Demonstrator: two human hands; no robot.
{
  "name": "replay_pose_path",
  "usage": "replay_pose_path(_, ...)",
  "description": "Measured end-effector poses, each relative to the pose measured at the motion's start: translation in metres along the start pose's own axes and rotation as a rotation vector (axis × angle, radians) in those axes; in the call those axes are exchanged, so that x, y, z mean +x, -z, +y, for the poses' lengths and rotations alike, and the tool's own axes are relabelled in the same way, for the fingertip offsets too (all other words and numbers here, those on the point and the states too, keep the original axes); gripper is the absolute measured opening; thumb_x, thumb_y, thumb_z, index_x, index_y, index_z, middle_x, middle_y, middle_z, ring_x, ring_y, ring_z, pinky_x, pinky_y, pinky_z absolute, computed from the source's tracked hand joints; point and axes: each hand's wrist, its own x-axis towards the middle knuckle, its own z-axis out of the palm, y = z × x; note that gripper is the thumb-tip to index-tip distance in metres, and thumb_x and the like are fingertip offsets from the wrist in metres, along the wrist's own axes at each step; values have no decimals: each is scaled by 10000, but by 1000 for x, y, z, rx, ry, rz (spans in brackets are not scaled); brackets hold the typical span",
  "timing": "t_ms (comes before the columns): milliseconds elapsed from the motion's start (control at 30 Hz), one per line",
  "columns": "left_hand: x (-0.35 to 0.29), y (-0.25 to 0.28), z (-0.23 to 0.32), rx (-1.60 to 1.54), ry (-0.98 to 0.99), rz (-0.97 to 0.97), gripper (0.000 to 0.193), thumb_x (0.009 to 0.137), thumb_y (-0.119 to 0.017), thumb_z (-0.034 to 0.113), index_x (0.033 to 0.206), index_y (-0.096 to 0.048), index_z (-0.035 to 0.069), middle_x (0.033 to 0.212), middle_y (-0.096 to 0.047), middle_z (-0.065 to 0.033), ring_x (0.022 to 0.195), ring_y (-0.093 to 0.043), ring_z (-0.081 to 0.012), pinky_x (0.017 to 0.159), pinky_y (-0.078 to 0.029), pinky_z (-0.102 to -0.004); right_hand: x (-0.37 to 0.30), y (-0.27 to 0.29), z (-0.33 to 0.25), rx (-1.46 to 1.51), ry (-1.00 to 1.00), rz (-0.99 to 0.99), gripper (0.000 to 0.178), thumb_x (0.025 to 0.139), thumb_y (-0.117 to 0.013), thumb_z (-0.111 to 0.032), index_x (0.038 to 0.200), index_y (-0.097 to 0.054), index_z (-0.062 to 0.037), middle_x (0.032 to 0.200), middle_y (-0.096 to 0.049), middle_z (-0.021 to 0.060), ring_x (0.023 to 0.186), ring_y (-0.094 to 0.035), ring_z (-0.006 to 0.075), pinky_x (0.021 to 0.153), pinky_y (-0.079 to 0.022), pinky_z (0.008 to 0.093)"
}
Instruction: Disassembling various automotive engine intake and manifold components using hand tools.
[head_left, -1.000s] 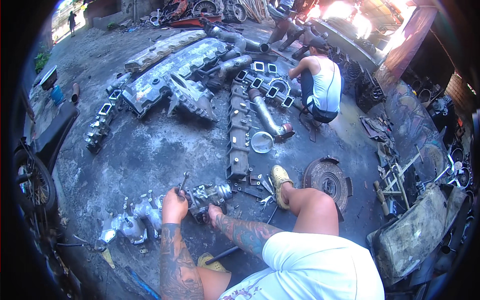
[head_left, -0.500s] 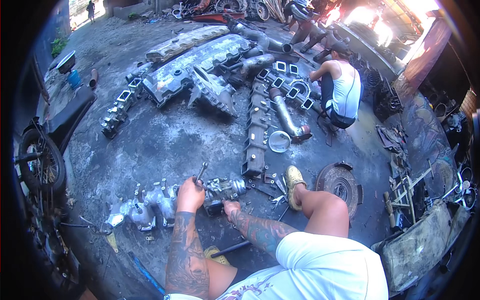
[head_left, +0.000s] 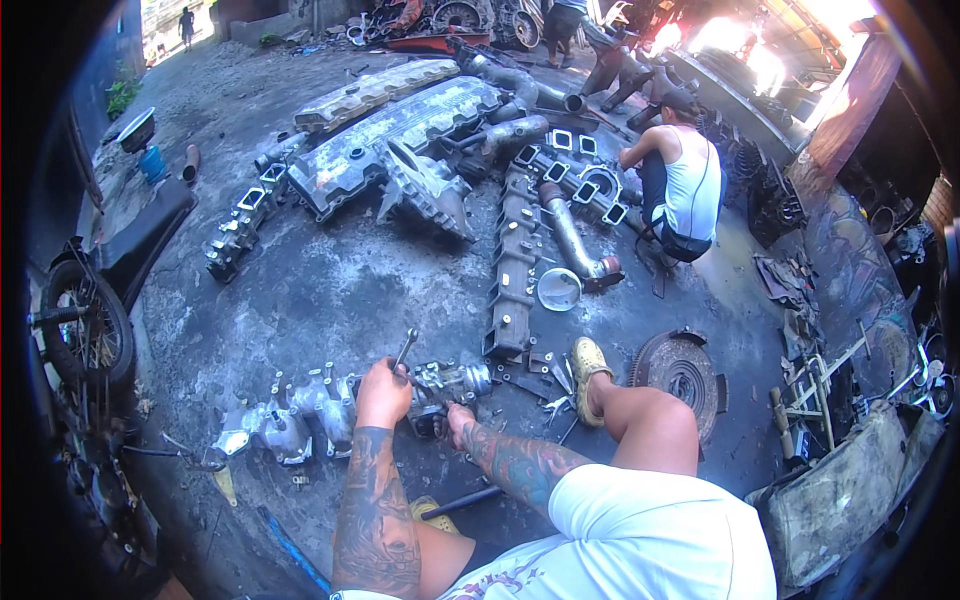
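Clenched left hand point(head_left: 382, 393) holds a wrench point(head_left: 407, 347), head jutting above the fist; how far the right hand point(head_left: 460, 424) closes, I cannot tell. Well beyond both lies a long valve cover point(head_left: 400, 130); rightward, a round clutch plate point(head_left: 690, 380); just left, a silver cast manifold point(head_left: 287, 435); between and just beyond them, a round-ended metal housing point(head_left: 455, 380).

The hands point(head_left: 383, 395) sit close together, left curled.
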Motion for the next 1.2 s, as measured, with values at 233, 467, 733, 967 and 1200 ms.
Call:
replay_pose_path(233,-5,-1,4,77,-31,-22,250,802,-522,202,943,-607,13,899,-631,-232,904,-602,-386,781,-470,-472,-25,-4,-18,-155,43,249,220,799,-631,-176,962,-578,-39,758,-572,72,623,-562,175,511,-492,316)
replay_pose_path(467,-14,6,8,15,41,-49,245,846,-503,219,953,-603,23,930,-640,-202,925,-608,-359,793,-477,-455,-37,-12,-14,-240,101,296,204,936,-448,-241,835,-514,-77,668,-536,63,468,-499,161,405,-463,292)
replay_pose_path(733,-15,9,8,21,56,-71,249,855,-498,234,963,-613,41,965,-640,-188,948,-604,-350,803,-477,-447,-27,-12,-14,-99,-157,20,246,931,-473,-315,892,-493,-72,568,-503,50,425,-505,160,426,-502,302)
replay_pose_path(967,-14,6,6,58,66,-55,264,835,-522,235,996,-611,47,989,-638,-187,966,-602,-345,814,-481,-437,-29,-18,-5,20,17,49,223,899,-549,-276,874,-497,-60,663,-538,71,450,-512,176,431,-499,282)
replay_pose_path(1200,-14,9,3,21,41,-92,264,873,-464,236,984,-585,30,963,-628,-193,957,-584,-363,799,-461,-468,-35,-11,-6,109,-14,134,117,860,-599,-147,856,-539,-47,667,-539,65,466,-515,160,428,-508,284)
